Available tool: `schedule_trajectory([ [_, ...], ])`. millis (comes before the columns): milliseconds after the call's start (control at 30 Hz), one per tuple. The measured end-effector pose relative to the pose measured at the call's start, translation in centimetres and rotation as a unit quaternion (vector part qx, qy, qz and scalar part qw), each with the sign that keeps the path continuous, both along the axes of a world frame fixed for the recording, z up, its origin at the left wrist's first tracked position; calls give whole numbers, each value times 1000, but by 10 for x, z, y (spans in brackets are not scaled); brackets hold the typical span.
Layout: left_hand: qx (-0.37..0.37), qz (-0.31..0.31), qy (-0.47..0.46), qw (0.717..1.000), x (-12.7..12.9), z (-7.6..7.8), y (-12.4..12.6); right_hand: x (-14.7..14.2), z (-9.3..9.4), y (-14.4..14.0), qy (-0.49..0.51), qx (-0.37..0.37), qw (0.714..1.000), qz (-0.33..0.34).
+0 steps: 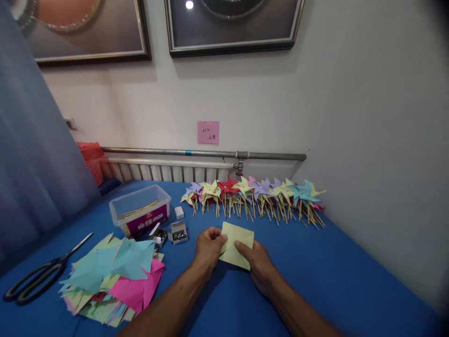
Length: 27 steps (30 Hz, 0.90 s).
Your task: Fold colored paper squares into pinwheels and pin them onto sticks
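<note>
Head view | left hand (pixel 207 249) and right hand (pixel 257 262) pinch yellow paper (pixel 236 250)

Two bare hands meeting, fingers pinched.

Both bare forearms reach up from the lower edge and converge toward the middle. The left hand (pixel 207 249) is curled, knuckles up, thumb and fingertips closed in a pinch at its right side. The right hand (pixel 258 263) lies flatter, back upward, its forefinger stretched toward the left hand and thumb tucked under. The two hands sit just beside each other, wrists straight.
</note>
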State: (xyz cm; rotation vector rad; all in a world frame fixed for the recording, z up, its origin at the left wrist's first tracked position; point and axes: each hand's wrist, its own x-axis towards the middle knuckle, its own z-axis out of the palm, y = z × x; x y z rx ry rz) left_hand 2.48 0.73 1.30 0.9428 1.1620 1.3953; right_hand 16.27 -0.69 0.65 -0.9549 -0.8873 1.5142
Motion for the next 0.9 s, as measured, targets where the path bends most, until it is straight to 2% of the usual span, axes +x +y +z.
schedule_trajectory([
  [167, 39, 21, 55, 998, -1, -1, 0, 0, 0, 0, 2, -2, 1000, 9],
  [300, 78, 10, 115, 990, -2, -2, -3, 0, 2, 0, 14, -9, 1000, 16],
  [467, 167, 13, 259, 951, -2, 2, -10, 2, 3, 0, 16, -8, 999, 27],
  [567, 209, -4, 303, 930, -3, 5, -13, 2, 4, 0, 11, -4, 999, 33],
  [767, 209, -57, 328, 919, -3, 11, -17, 2, 2, 3, 3, 2, 1000, 20],
  [900, 189, -62, 314, 928, -3, 11, -17, 2, -1, 3, 11, 10, 1000, 9],
])
